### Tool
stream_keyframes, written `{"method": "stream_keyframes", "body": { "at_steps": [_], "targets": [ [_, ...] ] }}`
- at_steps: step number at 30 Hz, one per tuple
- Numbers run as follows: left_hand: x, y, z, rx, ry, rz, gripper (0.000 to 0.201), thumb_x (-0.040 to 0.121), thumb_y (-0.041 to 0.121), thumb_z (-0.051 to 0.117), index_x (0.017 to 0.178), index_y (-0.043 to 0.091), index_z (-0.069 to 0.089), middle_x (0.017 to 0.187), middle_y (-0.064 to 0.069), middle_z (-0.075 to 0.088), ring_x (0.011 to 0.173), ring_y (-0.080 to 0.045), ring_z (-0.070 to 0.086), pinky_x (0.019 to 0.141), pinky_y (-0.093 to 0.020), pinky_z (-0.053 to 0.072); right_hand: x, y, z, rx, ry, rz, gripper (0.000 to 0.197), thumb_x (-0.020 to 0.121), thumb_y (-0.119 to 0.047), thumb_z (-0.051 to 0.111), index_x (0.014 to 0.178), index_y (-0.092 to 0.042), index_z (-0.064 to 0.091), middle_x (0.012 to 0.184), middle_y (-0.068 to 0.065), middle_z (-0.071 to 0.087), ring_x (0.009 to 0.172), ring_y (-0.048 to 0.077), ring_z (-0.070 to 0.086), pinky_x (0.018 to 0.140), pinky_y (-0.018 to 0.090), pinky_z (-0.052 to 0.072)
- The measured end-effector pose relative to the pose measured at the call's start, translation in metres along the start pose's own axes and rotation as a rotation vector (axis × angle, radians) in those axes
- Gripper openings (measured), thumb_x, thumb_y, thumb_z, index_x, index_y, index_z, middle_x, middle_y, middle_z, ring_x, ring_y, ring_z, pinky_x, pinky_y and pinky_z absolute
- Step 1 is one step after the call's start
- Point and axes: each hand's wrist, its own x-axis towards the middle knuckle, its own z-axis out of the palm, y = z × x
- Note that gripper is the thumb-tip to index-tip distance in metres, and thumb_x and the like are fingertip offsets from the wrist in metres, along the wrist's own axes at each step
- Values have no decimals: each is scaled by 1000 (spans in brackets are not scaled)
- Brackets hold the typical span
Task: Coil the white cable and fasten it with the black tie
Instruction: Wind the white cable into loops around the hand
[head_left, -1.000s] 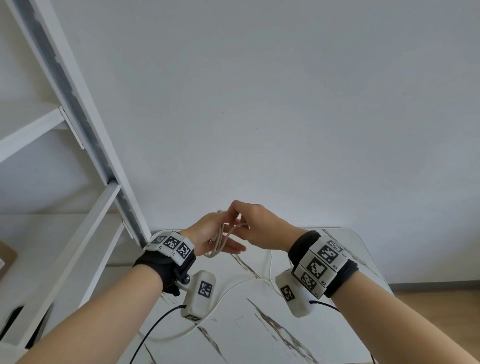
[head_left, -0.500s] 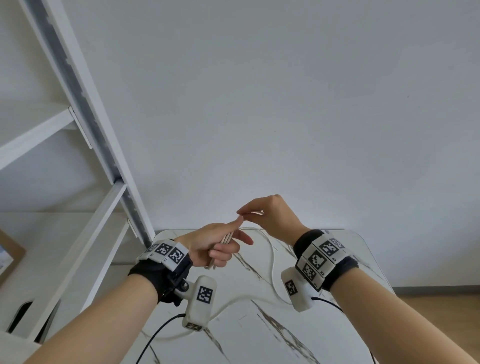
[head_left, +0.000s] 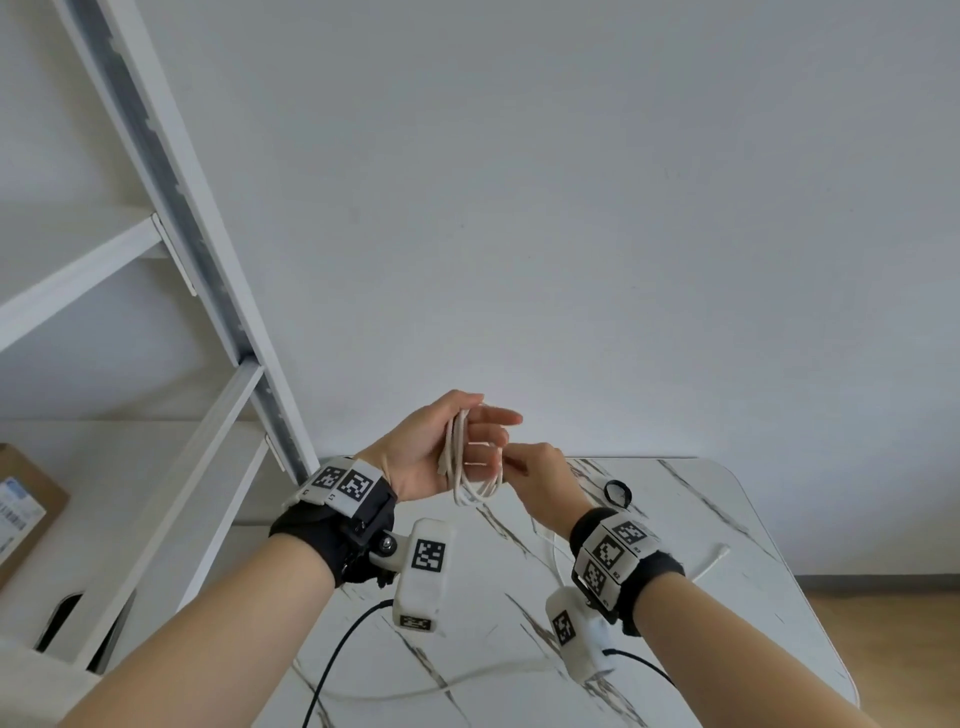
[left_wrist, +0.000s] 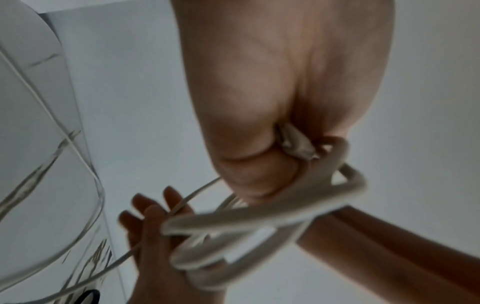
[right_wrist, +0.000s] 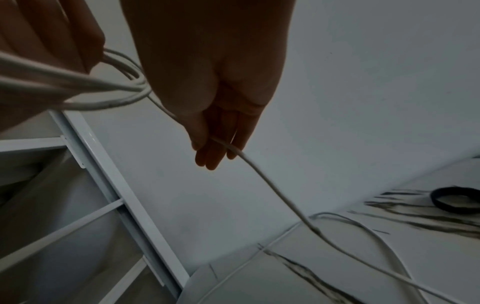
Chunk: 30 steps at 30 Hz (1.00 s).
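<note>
My left hand is raised above the table, palm towards me. Several loops of the white cable hang from it, held under the thumb; the left wrist view shows a plug pressed at the thumb's base. My right hand sits just right of and below the left fingers and pinches the free strand between thumb and fingers. From there the strand drops to the table and trails across it to a loose end. The black tie lies as a small ring on the table behind my right wrist.
The marble-patterned table ends near a plain wall. A white metal shelf rack stands at the left, with a cardboard box beyond it. A black wrist-camera lead hangs near the table's front. Wooden floor shows at the right.
My left hand has risen and turned its palm towards me, with the loops now hanging in plain view. My right hand has dropped from above to just beside the left fingers, bringing the strand.
</note>
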Motion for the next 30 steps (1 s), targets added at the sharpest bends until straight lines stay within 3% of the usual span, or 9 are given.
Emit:
{"method": "stream_keyframes", "body": {
  "at_steps": [2, 4, 7, 9, 15, 18, 21, 26, 30],
  "targets": [
    [2, 3, 0, -81, 12, 50, 52, 98, 25, 36, 74, 2, 76, 58, -5, 67, 47, -16, 64, 49, -23, 55, -4, 7, 5, 22, -54, 27, 37, 88, -6, 52, 58, -29, 53, 60, -14, 62, 57, -1, 60, 61, 15, 46],
    [6, 5, 0, -154, 32, 100, 50, 98, 24, 37, 76, 0, 76, 64, -8, 71, 55, -20, 69, 55, -29, 59, -6, 10, 8, 34, -100, 65, 34, 88, -7, 53, 66, -33, 56, 75, -2, 70, 71, 15, 68, 75, 28, 52],
    [12, 8, -1, -259, 39, 164, 49, 98, 23, 37, 80, -2, 75, 73, -13, 73, 69, -26, 73, 68, -37, 61, -8, 12, 12, 88, -165, 159, 25, 91, -6, 50, 110, -14, 63, 95, 10, 74, 77, 16, 65, 81, 28, 51],
    [16, 11, -3, -302, 43, 203, 44, 99, 23, 37, 88, -3, 71, 80, -14, 74, 77, -28, 73, 77, -41, 60, -9, 15, 13, 109, -210, 188, 30, 92, -5, 48, 121, -7, 56, 100, 12, 73, 81, 16, 63, 85, 30, 51],
    [22, 27, -15, -311, 83, 290, 38, 100, 28, 34, 100, 2, 62, 92, -10, 75, 90, -27, 73, 88, -42, 55, -18, 24, 12, 116, -196, 203, 13, 91, -7, 48, 96, -16, 39, 86, 5, 73, 87, 23, 68, 83, 34, 51],
    [24, 29, -22, -260, 118, 296, 39, 101, 31, 33, 100, 4, 61, 94, -10, 75, 91, -26, 72, 87, -40, 56, -18, 22, 6, 89, -175, 157, 19, 90, -8, 52, 79, -21, 44, 78, 2, 71, 78, 23, 68, 79, 37, 53],
    [27, 27, -26, -177, 163, 282, 40, 101, 33, 32, 99, 5, 60, 93, -11, 75, 89, -26, 73, 94, -41, 52, -15, 12, 0, 2, -201, 74, 7, 89, -9, 53, 87, -13, 58, 76, 0, 67, 70, 16, 61, 76, 36, 52],
    [35, 18, -32, 46, 244, 250, 40, 101, 37, 32, 101, 7, 58, 93, -13, 74, 92, -29, 69, 100, -42, 44, -8, -10, -11, -69, -212, -68, 16, 88, -19, 60, 99, -16, 71, 79, -1, 65, 64, 5, 53, 73, 27, 47],
    [37, 10, -35, 180, 257, 230, 41, 100, 40, 34, 108, 6, 56, 98, -15, 71, 89, -29, 70, 95, -42, 47, -4, -28, -21, -150, -241, -193, 23, 92, -13, 53, 107, -12, 69, 94, 3, 64, 82, 10, 50, 75, 16, 35]
  ]
}}
